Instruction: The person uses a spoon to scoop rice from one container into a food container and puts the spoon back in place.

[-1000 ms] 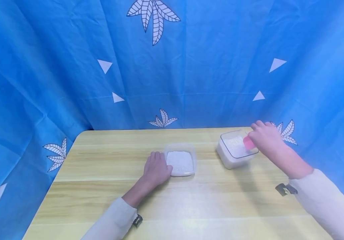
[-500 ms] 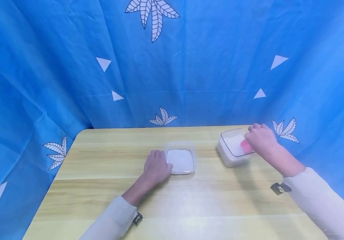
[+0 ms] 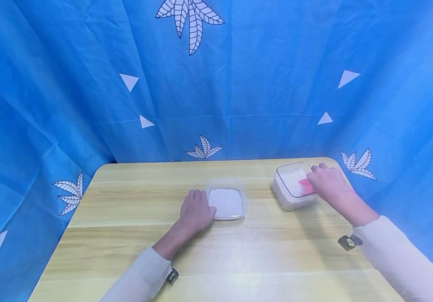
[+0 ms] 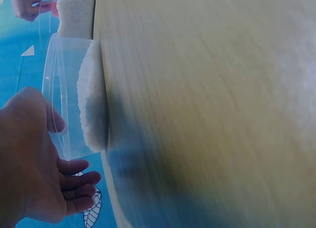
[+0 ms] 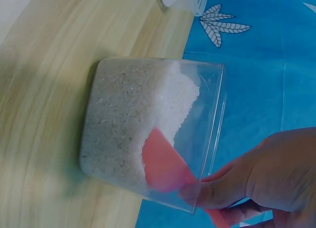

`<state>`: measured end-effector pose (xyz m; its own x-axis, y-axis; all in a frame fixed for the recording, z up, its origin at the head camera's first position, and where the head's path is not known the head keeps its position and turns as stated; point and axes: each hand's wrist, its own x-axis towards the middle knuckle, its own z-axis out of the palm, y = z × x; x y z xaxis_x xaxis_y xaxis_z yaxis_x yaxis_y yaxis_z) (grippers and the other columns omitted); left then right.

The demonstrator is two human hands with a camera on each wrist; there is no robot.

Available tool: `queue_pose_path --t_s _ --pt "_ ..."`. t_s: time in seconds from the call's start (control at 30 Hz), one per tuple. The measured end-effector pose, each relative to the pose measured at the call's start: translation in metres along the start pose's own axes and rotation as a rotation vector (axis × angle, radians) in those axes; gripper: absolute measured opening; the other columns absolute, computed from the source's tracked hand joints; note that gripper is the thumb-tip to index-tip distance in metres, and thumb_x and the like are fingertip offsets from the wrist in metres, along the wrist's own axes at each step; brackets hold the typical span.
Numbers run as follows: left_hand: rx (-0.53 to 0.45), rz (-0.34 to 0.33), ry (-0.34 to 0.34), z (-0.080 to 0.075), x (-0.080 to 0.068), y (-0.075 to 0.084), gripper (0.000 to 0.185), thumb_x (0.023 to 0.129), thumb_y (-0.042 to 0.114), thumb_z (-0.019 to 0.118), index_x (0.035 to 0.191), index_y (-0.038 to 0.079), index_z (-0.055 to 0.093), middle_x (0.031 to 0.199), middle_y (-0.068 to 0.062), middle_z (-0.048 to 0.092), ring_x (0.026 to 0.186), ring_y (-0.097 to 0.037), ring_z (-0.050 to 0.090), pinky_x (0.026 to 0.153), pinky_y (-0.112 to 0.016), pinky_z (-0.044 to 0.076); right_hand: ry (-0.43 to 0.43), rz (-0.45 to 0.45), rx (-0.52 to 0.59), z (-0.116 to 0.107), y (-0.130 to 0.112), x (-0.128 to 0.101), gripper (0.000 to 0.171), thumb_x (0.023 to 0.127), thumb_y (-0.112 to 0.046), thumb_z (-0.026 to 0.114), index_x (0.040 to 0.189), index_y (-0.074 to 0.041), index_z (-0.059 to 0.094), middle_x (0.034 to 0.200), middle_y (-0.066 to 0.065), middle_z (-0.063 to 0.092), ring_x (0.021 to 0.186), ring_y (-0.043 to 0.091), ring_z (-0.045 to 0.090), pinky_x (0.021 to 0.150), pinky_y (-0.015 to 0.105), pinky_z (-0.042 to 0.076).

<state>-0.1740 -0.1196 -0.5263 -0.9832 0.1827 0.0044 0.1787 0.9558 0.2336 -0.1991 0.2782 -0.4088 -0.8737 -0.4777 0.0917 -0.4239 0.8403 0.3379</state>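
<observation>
The left hand [image 4: 29,159] touches the shallow clear container [image 4: 69,99] of white grains [image 4: 91,104].

Your left hand [image 3: 195,211] lies palm down on the pale wooden surface [image 3: 163,251], its thumb side against the near left wall of the shallow clear plastic tub of white grains [image 3: 226,203]; the fingers are straight and together, and in the left wrist view the thumb touches the tub's wall while the other fingers hang relaxed. Your left forearm runs back toward you in a cream sleeve [image 3: 141,279].

Your right hand [image 3: 327,182] reaches forward to the deeper clear plastic tub of white grains [image 3: 291,191], fingers curled, thumb and fingertips in a pinching grip on the pink plastic scoop [image 5: 165,166]. The right arm is extended, also cream-sleeved.
</observation>
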Motion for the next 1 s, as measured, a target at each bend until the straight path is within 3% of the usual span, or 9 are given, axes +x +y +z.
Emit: queue_pose_path --t_s 0.5,0.77,1.0 --pt "0.014 0.003 0.0 0.002 0.001 -0.001 0.048 0.09 0.037 0.054 0.112 -0.005 0.057 0.1 -0.013 0.05 0.094 -0.027 0.041 0.085 -0.038 0.04 0.084 -0.051 -0.069 0.009 -0.011 0.004 0.024 0.076 0.009 0.074 0.071 -0.013 0.068 0.083 0.013 0.067 0.072 0.028 0.058 0.046 0.037 0.048" --pt "0.017 0.0 -0.003 0.001 0.001 -0.001 0.047 0.09 0.037 0.054 0.111 -0.005 0.056 0.099 -0.012 0.05 0.093 -0.027 0.041 0.085 -0.038 0.039 0.133 -0.081 -0.082 0.021 -0.018 0.015 0.02 0.076 0.006 0.073 0.066 -0.01 0.067 0.073 0.012 0.065 0.065 0.027 0.057 0.046 0.04 0.051" --pt "-0.005 0.003 0.013 0.0 0.0 -0.001 0.041 0.087 0.034 0.053 0.105 -0.003 0.056 0.098 -0.013 0.05 0.092 -0.027 0.041 0.084 -0.037 0.039 0.054 -0.039 -0.036 0.023 -0.014 0.014 0.015 0.078 -0.013 0.084 0.072 -0.01 0.07 0.077 0.014 0.065 0.067 0.029 0.058 0.047 0.044 0.053"
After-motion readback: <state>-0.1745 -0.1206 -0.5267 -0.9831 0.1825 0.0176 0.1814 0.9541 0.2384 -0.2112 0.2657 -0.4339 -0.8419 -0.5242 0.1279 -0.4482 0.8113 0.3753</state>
